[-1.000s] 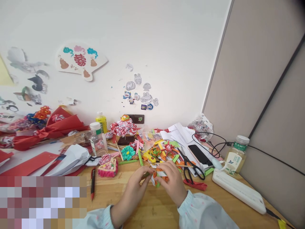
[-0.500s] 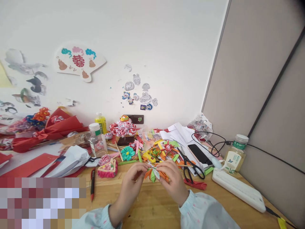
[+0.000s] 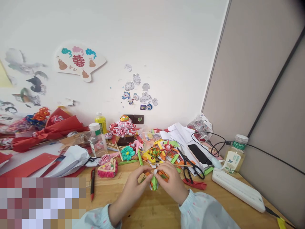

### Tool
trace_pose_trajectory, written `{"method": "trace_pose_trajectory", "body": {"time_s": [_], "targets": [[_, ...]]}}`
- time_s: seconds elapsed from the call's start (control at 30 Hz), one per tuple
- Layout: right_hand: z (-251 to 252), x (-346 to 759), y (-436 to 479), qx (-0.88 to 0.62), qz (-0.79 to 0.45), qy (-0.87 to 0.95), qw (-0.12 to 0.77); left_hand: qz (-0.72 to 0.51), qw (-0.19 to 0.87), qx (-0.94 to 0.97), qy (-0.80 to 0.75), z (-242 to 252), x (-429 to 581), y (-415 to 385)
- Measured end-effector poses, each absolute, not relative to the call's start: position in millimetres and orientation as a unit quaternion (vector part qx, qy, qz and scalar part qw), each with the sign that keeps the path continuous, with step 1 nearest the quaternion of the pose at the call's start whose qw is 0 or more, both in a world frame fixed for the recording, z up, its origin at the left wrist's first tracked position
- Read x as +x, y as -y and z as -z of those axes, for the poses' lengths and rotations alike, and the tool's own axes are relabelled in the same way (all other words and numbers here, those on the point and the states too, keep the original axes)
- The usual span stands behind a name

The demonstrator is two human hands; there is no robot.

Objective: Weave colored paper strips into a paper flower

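Between my two hands is a folded paper flower (image 3: 154, 183) with orange, green and white petals, held just above the wooden table. My left hand (image 3: 134, 183) pinches its left side with thumb and fingers. My right hand (image 3: 171, 181) grips its right side, the thumb pressed near a small white tip at the top. Fingers hide much of the flower. Just beyond the hands lie a yellow glue gun (image 3: 148, 157), a green-and-orange paper flower (image 3: 155, 152) and loose paper strips. Black-handled scissors (image 3: 192, 168) rest to the right of my right hand.
A heart-shaped pink box (image 3: 107, 168) and a red-and-black pen (image 3: 92, 185) lie left of my hands. A phone (image 3: 199, 154), a white power strip (image 3: 238, 189) and a bottle (image 3: 234, 156) are on the right. A teal flower (image 3: 128, 153) and white papers (image 3: 179, 136) sit farther back.
The paper flower has tilted and come slightly lower, its petals now gathered closer together. My left thumb and fingers have shifted along it, and both hands have drawn nearer each other.
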State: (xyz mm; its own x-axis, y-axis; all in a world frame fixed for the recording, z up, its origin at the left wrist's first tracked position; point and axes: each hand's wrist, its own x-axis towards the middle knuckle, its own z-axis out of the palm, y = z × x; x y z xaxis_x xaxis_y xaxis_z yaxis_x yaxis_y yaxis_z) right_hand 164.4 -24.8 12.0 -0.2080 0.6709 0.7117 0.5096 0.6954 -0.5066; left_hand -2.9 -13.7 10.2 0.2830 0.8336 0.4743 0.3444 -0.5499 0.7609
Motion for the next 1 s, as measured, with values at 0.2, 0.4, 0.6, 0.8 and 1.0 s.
{"method": "trace_pose_trajectory", "body": {"time_s": [0.2, 0.4, 0.6, 0.8, 1.0], "targets": [[-6.1, 165.0, 21.2, -0.380, -0.064, 0.777, 0.498, -0.454, 0.179, 0.803, -0.342, 3.2, -2.6, 7.8], [-1.8, 166.0, 21.1, -0.385, 0.014, 0.776, 0.500, -0.467, 0.022, 0.830, -0.304, 12.8, -3.1, 7.2], [-1.5, 166.1, 23.5, -0.392, 0.079, 0.777, 0.486, -0.438, -0.052, 0.842, -0.310, 11.2, -3.0, 8.4], [-1.8, 164.1, 23.7, -0.420, 0.086, 0.762, 0.485, -0.440, 0.007, 0.830, -0.342, 14.8, 1.4, 13.9], [2.0, 164.6, 21.3, -0.442, 0.076, 0.751, 0.485, -0.452, 0.103, 0.804, -0.371, 15.0, 5.0, 16.9]]}}
